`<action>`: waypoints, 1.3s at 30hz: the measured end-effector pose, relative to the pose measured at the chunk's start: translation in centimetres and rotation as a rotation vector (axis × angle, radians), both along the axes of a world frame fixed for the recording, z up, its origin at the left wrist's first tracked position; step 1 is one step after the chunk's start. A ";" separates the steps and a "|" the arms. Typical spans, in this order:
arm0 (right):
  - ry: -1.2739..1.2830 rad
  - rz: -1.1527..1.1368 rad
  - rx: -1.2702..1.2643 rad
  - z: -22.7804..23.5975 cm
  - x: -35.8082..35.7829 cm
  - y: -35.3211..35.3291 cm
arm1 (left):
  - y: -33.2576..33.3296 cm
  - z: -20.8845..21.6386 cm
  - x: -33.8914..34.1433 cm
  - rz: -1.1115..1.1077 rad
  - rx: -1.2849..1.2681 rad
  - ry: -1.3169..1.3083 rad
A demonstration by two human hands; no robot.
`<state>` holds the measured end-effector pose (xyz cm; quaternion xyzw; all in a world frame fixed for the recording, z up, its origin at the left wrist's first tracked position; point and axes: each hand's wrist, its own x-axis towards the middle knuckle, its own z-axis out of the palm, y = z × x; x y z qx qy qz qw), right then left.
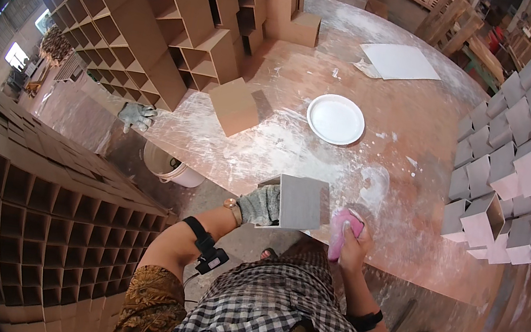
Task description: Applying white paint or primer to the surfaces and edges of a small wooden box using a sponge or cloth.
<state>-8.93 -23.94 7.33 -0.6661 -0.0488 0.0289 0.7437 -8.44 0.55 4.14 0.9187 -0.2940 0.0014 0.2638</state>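
A square, grey-coated box [303, 204] is held up over the near edge of the table, one smooth side facing up. My left hand [260, 207], in a grey knitted glove, reaches into its open left end and supports it; the fingers are hidden inside. Just to the right of the box, my bare right hand [354, 246] grips a pink sponge-like pad [339, 234], with a small gap between pad and box. Farther back on the table lies a round white plate [336, 119] with a whitish film in it.
Brown open boxes [122, 23] are stacked high at the far left, with another stack [66, 233] at the near left. Grey-coated boxes [513, 167] are piled on the right. A brown box [233, 108], white sheet [402, 63] and loose glove [136, 117] rest on the table [402, 253]; a bucket [173, 168] stands below.
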 end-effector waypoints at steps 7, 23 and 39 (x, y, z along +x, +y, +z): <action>-0.401 0.208 -0.206 -0.3 7.2 4.5 | -0.5 -0.5 1.0 -0.041 -0.012 0.044; -0.752 0.388 -0.313 -1.2 2.3 3.5 | 2.0 -2.6 -0.5 -0.023 0.024 0.195; -0.838 0.406 -0.195 -1.5 0.3 3.9 | 0.4 -3.1 1.0 -0.060 0.040 0.223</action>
